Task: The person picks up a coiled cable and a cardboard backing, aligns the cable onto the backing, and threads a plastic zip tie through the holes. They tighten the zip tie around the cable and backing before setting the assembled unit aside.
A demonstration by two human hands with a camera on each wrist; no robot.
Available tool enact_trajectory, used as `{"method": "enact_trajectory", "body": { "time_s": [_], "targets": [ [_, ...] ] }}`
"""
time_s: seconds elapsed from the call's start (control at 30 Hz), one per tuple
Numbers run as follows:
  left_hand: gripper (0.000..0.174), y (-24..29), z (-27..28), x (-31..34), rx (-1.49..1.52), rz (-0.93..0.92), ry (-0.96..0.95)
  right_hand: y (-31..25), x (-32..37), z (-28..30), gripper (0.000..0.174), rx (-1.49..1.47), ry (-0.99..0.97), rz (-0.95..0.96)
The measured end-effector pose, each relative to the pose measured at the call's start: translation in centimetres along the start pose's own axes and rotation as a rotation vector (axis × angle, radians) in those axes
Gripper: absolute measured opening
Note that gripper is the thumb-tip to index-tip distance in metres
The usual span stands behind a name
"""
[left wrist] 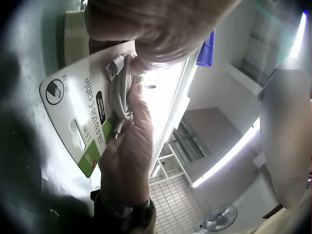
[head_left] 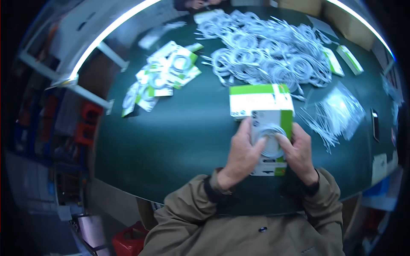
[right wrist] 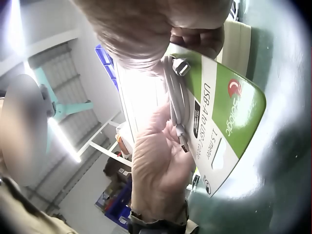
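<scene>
Both hands hold a white and green cable packaging card upright over the table, one at each side edge. My left hand grips the card's left edge, and my right hand grips its right edge. The two thumbs press on a coiled white USB cable lying against the card's face. In the left wrist view a USB plug sticks out of the coil beside the printed words "USB-A to USB-C Cable". The right wrist view shows the green strip and a hang hole near the card's end.
Just beyond the hands lies a stack of blank-looking white and green cards. A large heap of coiled white cables covers the back. Carded cables pile up at left. At right are a bag of white ties and a phone.
</scene>
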State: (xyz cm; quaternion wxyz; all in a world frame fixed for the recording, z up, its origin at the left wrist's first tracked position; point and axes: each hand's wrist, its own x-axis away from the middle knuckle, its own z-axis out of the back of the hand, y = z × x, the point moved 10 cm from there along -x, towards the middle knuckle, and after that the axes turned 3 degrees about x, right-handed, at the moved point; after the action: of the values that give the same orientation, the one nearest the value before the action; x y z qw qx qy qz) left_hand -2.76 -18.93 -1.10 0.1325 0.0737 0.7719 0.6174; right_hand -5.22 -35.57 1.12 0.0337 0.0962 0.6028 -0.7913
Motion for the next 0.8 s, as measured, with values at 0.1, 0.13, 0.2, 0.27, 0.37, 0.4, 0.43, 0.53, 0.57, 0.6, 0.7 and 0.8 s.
{"method": "enact_trajectory", "body": {
  "time_s": [0.1, 0.13, 0.2, 0.27, 0.37, 0.4, 0.43, 0.53, 0.57, 0.6, 0.7, 0.8],
  "targets": [
    [0.051, 1.7, 0.5, 0.3, -0.106, -0.009, 0.052, -0.6, 0.3, -0.3, 0.018, -0.218, -0.02, -0.032],
    [0.05, 2.3, 0.7, 0.4, -0.211, -0.024, 0.037, -0.9, 0.3, -0.1, 0.018, -0.207, -0.013, -0.008],
    [0.046, 2.5, 0.8, 0.7, -0.253, 0.017, 0.006, -1.3, 0.5, 0.6, 0.018, -0.166, 0.014, 0.03],
    [0.042, 2.0, 0.3, 1.2, -0.267, 0.079, -0.038, -1.4, 0.6, 0.6, 0.019, -0.158, 0.007, 0.05],
    [0.036, 0.3, 0.3, 2.2, -0.249, 0.2, -0.134, -1.3, 0.9, 0.3, 0.023, -0.148, -0.044, 0.042],
    [0.035, 0.0, 0.5, 2.5, -0.165, 0.227, -0.131, -1.4, 1.0, -0.1, 0.024, -0.176, -0.08, 0.06],
    [0.034, -0.3, 0.7, 2.7, -0.083, 0.256, -0.128, -1.3, 1.0, -0.4, 0.026, -0.205, -0.117, 0.077],
    [0.031, 0.5, 2.5, 3.1, 0.059, 0.299, -0.085, -1.1, 1.0, -1.0, 0.03, -0.279, -0.156, 0.065],
    [0.03, 1.1, 3.5, 3.1, 0.087, 0.308, -0.066, -1.0, 0.9, -0.8, 0.029, -0.26, -0.152, 0.038],
    [0.028, 2.2, 5.0, 2.7, 0.091, 0.272, 0.001, -0.8, 0.8, -0.6, 0.028, -0.242, -0.148, 0.008],
    [0.028, 4.8, 12.3, 0.1, 0.061, 0.12, 0.149, -0.6, 0.7, -0.4, 0.026, -0.185, -0.146, -0.029],
    [0.035, 8.7, 22.3, -3.3, 0.118, 0.005, 0.357, -0.4, 0.8, -0.5, 0.025, -0.171, -0.154, -0.055]
  ]
}}
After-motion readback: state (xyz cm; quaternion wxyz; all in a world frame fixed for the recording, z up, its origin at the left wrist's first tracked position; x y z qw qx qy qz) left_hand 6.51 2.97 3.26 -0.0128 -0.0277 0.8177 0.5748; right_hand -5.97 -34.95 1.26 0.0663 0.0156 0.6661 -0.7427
